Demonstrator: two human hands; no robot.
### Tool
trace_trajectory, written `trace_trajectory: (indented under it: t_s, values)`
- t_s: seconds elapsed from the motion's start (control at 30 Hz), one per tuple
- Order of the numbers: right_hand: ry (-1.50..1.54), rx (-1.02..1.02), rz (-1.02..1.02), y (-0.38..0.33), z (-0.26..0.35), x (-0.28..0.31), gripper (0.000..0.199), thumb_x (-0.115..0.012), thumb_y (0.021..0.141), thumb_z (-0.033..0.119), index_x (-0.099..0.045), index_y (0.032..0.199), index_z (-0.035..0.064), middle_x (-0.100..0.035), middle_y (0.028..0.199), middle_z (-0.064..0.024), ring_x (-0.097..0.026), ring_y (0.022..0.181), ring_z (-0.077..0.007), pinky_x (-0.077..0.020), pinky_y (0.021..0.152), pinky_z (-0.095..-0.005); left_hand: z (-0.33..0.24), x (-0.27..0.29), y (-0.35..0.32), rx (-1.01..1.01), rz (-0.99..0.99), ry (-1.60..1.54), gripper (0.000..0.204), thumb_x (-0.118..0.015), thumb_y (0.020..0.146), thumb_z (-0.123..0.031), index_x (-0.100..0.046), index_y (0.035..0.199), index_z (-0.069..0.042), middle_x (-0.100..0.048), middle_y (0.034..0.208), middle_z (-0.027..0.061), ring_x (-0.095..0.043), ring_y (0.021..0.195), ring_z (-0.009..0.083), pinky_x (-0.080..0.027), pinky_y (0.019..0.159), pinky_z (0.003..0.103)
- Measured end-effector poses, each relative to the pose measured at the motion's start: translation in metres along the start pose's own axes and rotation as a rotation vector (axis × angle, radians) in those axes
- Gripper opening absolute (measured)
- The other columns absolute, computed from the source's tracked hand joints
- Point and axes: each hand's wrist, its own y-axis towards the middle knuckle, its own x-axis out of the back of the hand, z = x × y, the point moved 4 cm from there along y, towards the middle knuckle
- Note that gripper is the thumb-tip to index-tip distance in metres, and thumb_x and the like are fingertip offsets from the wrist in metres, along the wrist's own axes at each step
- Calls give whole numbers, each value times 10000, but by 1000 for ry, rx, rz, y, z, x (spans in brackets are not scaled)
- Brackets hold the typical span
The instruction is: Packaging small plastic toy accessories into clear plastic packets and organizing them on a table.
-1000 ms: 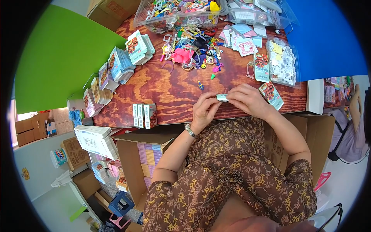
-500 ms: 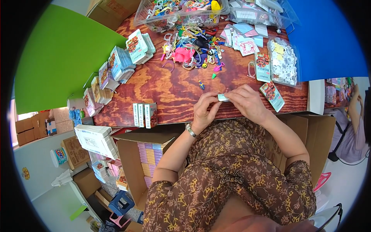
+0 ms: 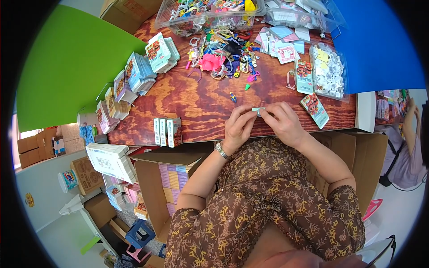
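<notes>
Near the front edge of the table, both hands hold a small teal-and-white cardboard box (image 3: 257, 110), seen end-on. The fingers cover most of it. My left hand (image 3: 239, 125) grips its left side between thumb and fingers, and a watch sits on that wrist. At the right side, the fingertips of my right hand (image 3: 282, 123) press against the box's end. A small blue-and-yellow toy (image 3: 233, 98) lies just beyond the hands. To the right, a flat teal box (image 3: 315, 110) with a red picture lies tilted on the table.
Three narrow boxes (image 3: 168, 132) stand at the left front. Stacks of flat boxes (image 3: 140, 73) line the left edge. A heap of small colourful toys (image 3: 223, 56) lies at the back, before a clear bin (image 3: 210, 21). At right is a tray of white pieces (image 3: 327, 71).
My right fingers have drawn back slightly to the right and curled at the box's end. The box has turned a little, showing a teal edge. Other things stay put.
</notes>
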Motion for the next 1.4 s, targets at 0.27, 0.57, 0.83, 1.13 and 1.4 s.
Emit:
trace_trajectory:
  t_s: [0.27, 0.57, 0.83, 1.13, 1.4]
  values:
    - [-18, -9, -26, 4, 1, 2, 356, -689, 735, 26, -691, 1090, 7, -614, 982, -89, -605, 896, -270, -528, 766, -373, 3, 2, 5, -42, 47, 12, 311, -774, 815, 1, -681, 1109, -32, -652, 1160, 158, -690, 971, 300, -578, 757, 353]
    - [-31, 2, -9, 3, -1, -3, 317, -674, 764, 80, -692, 1076, 28, -603, 962, -72, -603, 909, -247, -535, 765, -354, 10, -12, 6, 256, 35, -151, 354, -787, 821, -62, -644, 1142, -27, -684, 1106, 132, -689, 973, 258, -558, 817, 345]
    - [0, -18, 10, 4, -2, 0, 314, -671, 772, 84, -694, 1084, 50, -605, 971, -68, -604, 915, -246, -538, 771, -360, 21, -18, -3, 356, 53, -299, 332, -762, 851, -61, -636, 1156, -16, -692, 1092, 134, -687, 978, 261, -546, 849, 347]
    - [21, 12, 49, 0, -1, 1, 328, -676, 770, 74, -697, 1096, 42, -623, 1022, -81, -615, 944, -266, -536, 804, -371, 9, -10, 2, 64, 50, -130, 253, -762, 838, 4, -671, 1074, -8, -689, 1113, 153, -684, 1002, 265, -562, 827, 344]
    - [266, -101, -49, -6, -26, 14, 287, -733, 805, 2, -694, 1088, 21, -659, 1118, -105, -640, 1015, -299, -536, 836, -382, 6, -6, 6, -114, 48, 79, 293, -819, 782, -20, -697, 1048, -14, -701, 1083, 144, -706, 915, 265, -581, 720, 333]
